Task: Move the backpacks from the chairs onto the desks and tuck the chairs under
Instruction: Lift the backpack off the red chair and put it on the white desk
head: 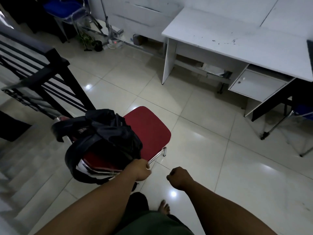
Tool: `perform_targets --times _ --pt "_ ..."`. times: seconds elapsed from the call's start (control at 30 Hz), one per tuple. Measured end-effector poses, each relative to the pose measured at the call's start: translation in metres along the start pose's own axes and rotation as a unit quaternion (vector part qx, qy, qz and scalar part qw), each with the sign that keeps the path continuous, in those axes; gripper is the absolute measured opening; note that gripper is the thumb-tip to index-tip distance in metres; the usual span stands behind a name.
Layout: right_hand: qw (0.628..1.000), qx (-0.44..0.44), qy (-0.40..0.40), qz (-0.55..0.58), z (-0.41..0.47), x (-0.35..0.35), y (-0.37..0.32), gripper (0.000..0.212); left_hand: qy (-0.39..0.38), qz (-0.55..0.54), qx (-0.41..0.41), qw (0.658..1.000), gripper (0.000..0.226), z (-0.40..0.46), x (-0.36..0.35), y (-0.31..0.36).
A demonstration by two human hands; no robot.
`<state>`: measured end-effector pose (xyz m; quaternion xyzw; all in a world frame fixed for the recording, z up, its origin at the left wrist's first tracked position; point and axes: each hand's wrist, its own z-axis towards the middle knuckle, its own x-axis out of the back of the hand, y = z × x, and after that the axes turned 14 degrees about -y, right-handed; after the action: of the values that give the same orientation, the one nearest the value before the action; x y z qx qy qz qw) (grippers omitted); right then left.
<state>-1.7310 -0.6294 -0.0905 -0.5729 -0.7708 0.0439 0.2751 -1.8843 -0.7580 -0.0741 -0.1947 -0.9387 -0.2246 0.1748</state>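
Observation:
A red chair (152,131) with a chrome frame stands on the tiled floor in front of me, its backrest toward me. A black backpack (110,133) lies on the seat against the backrest, and its straps hang over the backrest on the left. My left hand (140,169) grips the right top corner of the chair's backrest, just under the backpack's edge, with its fingers hidden. My right hand (177,178) hangs in the air to the right of the chair, curled in a fist and holding nothing. A white desk (237,41) stands at the far right.
A black stair railing (50,68) and steps run down on the left. A blue chair (301,114) stands partly under a dark desk at the right edge. Another blue chair (66,12) and floor clutter sit at the back left. My bare foot (165,206) is below the hands.

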Motion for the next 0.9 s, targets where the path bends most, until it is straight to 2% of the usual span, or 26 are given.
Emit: perform_targets --times 0.07,0.17,0.3,0.4,0.5,0.57,0.6,0.77,0.83,0.9 --pt "1.0 -0.018 -0.003 0.006 -0.004 -0.011 0.0 0.037 0.036 0.002 -0.033 0.999 0.025 -0.003 0.002 -0.004" --pt "0.999 -0.038 0.001 0.004 -0.002 -0.023 -0.005 0.027 0.129 0.045 -0.104 0.985 0.013 -0.009 0.014 -0.008" --pt "0.997 -0.059 0.017 0.038 0.004 -0.042 -0.035 0.031 0.25 0.116 -0.233 0.933 0.012 -0.014 0.045 -0.021" --pt "0.995 -0.061 0.037 0.065 0.015 -0.061 -0.072 0.031 0.282 0.163 -0.287 0.901 0.01 -0.014 0.077 -0.042" --pt "0.991 -0.063 0.049 0.106 0.027 -0.101 -0.144 0.027 0.291 0.232 -0.318 0.872 0.009 -0.016 0.119 -0.1" --pt "0.992 -0.039 0.045 0.11 0.029 -0.117 -0.179 0.026 0.297 0.251 -0.314 0.866 0.009 -0.015 0.134 -0.125" --pt "0.993 -0.031 0.047 0.107 0.032 -0.123 -0.194 0.021 0.295 0.242 -0.31 0.871 0.01 -0.016 0.14 -0.133" --pt "0.993 0.015 0.035 0.114 0.038 -0.14 -0.248 0.024 0.337 0.184 -0.273 0.882 0.014 -0.026 0.153 -0.146" --pt "0.991 0.023 0.042 0.123 0.038 -0.137 -0.258 0.022 0.381 0.169 -0.198 0.887 0.021 -0.031 0.162 -0.143" --pt "0.982 0.036 0.058 0.179 0.033 -0.129 -0.268 0.016 0.402 0.134 -0.093 0.901 0.031 -0.033 0.177 -0.144"
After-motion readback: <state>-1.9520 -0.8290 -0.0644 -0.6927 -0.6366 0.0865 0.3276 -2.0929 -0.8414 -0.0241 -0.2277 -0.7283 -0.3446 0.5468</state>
